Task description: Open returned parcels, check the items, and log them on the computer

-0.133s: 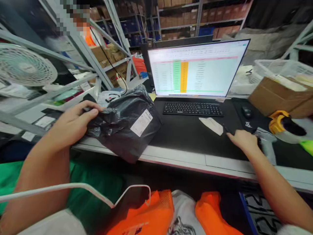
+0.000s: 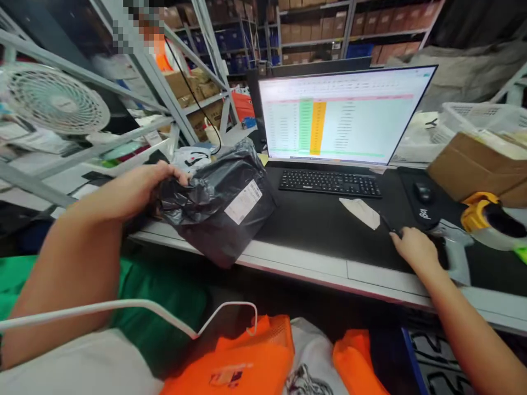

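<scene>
My left hand (image 2: pixel 154 184) is closed on the gathered top of a black plastic mailing bag (image 2: pixel 209 230). The bag rests partly on the desk and hangs over its front edge, and a white printed label (image 2: pixel 244 202) faces me. On the right, my right hand (image 2: pixel 415 248) lies low over the black desk mat (image 2: pixel 304 225) with its fingers closed. A thin, dark, pen-like thing (image 2: pixel 386 220) sticks out from those fingers; its exact kind is unclear. Just left of its tip lies a crumpled white paper slip (image 2: pixel 360 213).
A monitor (image 2: pixel 349 120) stands behind a black keyboard (image 2: pixel 329 183). To the right are a mouse (image 2: pixel 422 192), a yellow tape dispenser (image 2: pixel 480 211) and a cardboard box (image 2: pixel 473 164). A white fan (image 2: pixel 57 101) stands left by a metal rack. Orange garments (image 2: pixel 230 362) lie below the desk edge.
The view has shifted slightly, so the desk sits a little further right. My left hand has turned, its fingers curling more over the bag's top. The right hand keeps nearly the same place.
</scene>
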`<move>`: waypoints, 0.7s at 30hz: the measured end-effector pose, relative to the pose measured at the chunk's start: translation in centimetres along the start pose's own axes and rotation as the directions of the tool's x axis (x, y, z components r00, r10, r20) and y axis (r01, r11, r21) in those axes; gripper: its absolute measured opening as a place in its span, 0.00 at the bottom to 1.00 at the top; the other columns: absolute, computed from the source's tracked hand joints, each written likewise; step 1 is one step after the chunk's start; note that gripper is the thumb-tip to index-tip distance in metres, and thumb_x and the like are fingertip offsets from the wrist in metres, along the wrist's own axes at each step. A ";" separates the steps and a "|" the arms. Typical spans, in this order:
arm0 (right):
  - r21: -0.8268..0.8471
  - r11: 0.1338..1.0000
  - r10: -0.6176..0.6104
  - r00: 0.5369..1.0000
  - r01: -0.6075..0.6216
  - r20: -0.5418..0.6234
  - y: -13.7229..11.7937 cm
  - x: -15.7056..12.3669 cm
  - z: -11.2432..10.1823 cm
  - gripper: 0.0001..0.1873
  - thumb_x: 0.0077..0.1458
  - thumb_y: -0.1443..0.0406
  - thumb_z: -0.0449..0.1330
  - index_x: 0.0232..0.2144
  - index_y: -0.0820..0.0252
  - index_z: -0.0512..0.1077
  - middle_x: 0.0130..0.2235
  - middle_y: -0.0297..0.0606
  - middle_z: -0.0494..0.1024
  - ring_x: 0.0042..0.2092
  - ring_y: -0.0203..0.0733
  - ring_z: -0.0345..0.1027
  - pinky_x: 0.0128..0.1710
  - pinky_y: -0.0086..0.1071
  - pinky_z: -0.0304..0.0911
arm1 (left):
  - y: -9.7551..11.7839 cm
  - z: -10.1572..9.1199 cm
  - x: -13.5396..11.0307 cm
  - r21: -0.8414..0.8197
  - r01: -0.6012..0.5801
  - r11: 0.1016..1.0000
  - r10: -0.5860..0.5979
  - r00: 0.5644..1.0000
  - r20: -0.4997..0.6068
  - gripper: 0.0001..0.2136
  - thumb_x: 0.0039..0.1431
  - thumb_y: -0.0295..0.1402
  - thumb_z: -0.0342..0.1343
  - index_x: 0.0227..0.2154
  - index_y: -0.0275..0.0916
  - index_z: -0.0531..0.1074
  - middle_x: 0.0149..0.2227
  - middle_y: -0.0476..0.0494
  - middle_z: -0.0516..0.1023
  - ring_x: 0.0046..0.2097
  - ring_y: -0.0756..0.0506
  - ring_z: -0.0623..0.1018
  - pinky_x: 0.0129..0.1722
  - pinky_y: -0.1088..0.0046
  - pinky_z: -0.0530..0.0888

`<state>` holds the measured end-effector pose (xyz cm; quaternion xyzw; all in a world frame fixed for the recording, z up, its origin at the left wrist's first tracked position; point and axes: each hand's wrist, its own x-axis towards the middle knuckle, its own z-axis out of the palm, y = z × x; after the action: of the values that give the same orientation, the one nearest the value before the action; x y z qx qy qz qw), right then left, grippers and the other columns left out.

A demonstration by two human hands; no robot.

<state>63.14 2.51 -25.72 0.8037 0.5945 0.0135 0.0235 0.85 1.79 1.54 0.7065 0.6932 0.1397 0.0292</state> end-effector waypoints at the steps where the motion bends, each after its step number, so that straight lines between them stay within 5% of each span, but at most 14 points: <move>1: 0.031 1.000 0.005 0.999 -0.004 -0.034 0.2 -0.2 0.2 0.23 0.70 0.55 0.51 0.48 0.71 0.74 0.45 0.59 0.79 0.48 0.62 0.76 0.42 0.43 0.67 | 0.4 -0.2 0.5 -0.005 0.024 1.000 -0.024 0.999 0.041 0.36 0.69 0.56 0.26 0.38 0.38 0.75 0.36 0.45 0.81 0.37 0.44 0.76 0.39 0.71 0.72; 5: 0.160 0.987 0.044 0.990 -0.022 -0.136 -0.8 -0.5 -1.1 0.25 0.68 0.57 0.51 0.56 0.73 0.68 0.36 0.57 0.80 0.39 0.62 0.77 0.37 0.43 0.65 | 1.9 -0.6 2.3 0.221 0.023 0.975 -0.041 0.996 0.080 0.29 0.61 0.58 0.54 0.46 0.35 0.76 0.36 0.45 0.81 0.38 0.43 0.75 0.38 0.72 0.68; 9: 0.429 0.876 -0.087 0.946 0.222 -0.313 -5.3 -1.6 -5.4 0.25 0.66 0.54 0.52 0.56 0.65 0.71 0.41 0.53 0.82 0.40 0.58 0.78 0.37 0.41 0.67 | 2.7 0.1 3.2 0.480 -0.067 0.875 0.050 0.998 0.050 0.17 0.65 0.40 0.53 0.49 0.34 0.76 0.40 0.39 0.81 0.40 0.40 0.75 0.38 0.68 0.67; 12: 0.541 0.671 -0.256 0.843 0.508 -0.474 -9.9 -3.4 -9.3 0.24 0.68 0.52 0.50 0.53 0.58 0.76 0.44 0.47 0.83 0.43 0.53 0.79 0.41 0.40 0.70 | 3.4 0.5 2.3 0.531 -0.068 0.845 0.134 0.987 -0.087 0.14 0.68 0.38 0.48 0.41 0.38 0.77 0.41 0.40 0.81 0.41 0.40 0.76 0.35 0.68 0.65; 15: 0.533 0.503 -0.372 0.727 0.680 -0.577 -13.4 -5.0 -12.2 0.22 0.69 0.53 0.51 0.50 0.56 0.79 0.45 0.43 0.84 0.46 0.51 0.79 0.45 0.40 0.72 | 5.0 1.1 0.7 0.472 -0.139 0.870 0.277 0.932 -0.235 0.15 0.70 0.40 0.47 0.42 0.39 0.76 0.44 0.40 0.81 0.44 0.39 0.78 0.36 0.66 0.67; 21: 0.343 0.463 -0.429 0.546 0.817 -0.720 -15.7 -7.6 -15.8 0.19 0.69 0.56 0.55 0.50 0.61 0.79 0.46 0.45 0.84 0.46 0.50 0.79 0.46 0.40 0.72 | 8.5 2.9 -0.5 0.308 -0.340 0.889 0.438 0.827 -0.352 0.17 0.69 0.44 0.47 0.34 0.40 0.76 0.37 0.41 0.80 0.42 0.39 0.79 0.41 0.64 0.71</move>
<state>45.12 0.17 -10.76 0.4247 0.8014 0.0213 -0.4206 9.75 1.44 0.65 0.7863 0.5352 0.2066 -0.2294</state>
